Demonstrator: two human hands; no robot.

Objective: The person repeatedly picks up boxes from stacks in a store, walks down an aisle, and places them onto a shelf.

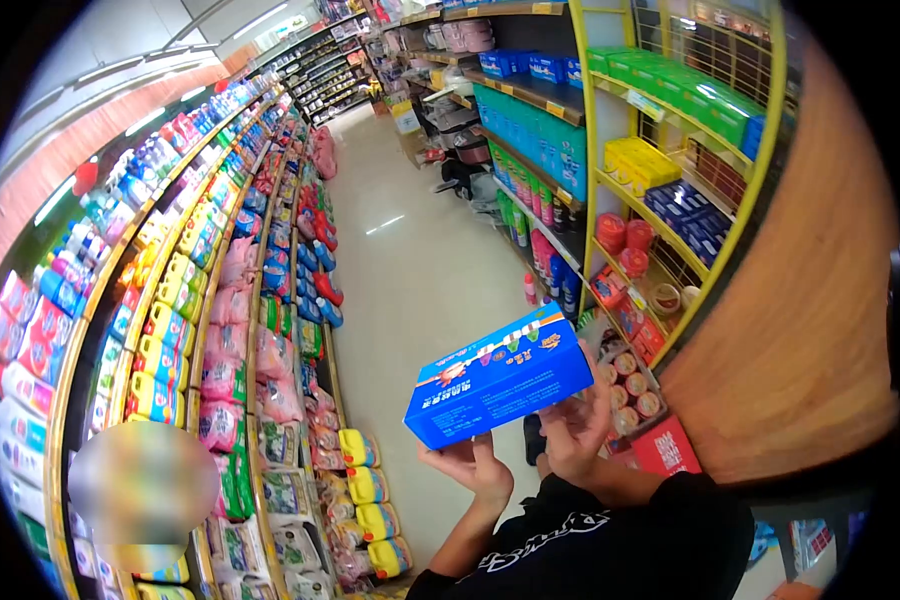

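A blue cardboard box [500, 375] with white lettering and an orange-and-white stripe is held up in front of my chest, tilted. Under its lower left part, my left hand [475, 472] supports it with the thumb against the near side. My right hand [578, 425] grips the right end, its fingers partly hidden by the box. Both hands are closed on this one box, above the aisle floor [395, 270].
Left of me, long shelves hold detergent bottles [160, 380] and pink packs [225, 355]. Yellow jugs [370, 490] stand low beside the aisle. To the right, a yellow-framed rack [590, 130] carries green boxes [675, 90]. A wooden panel [800, 300] rises beyond it.
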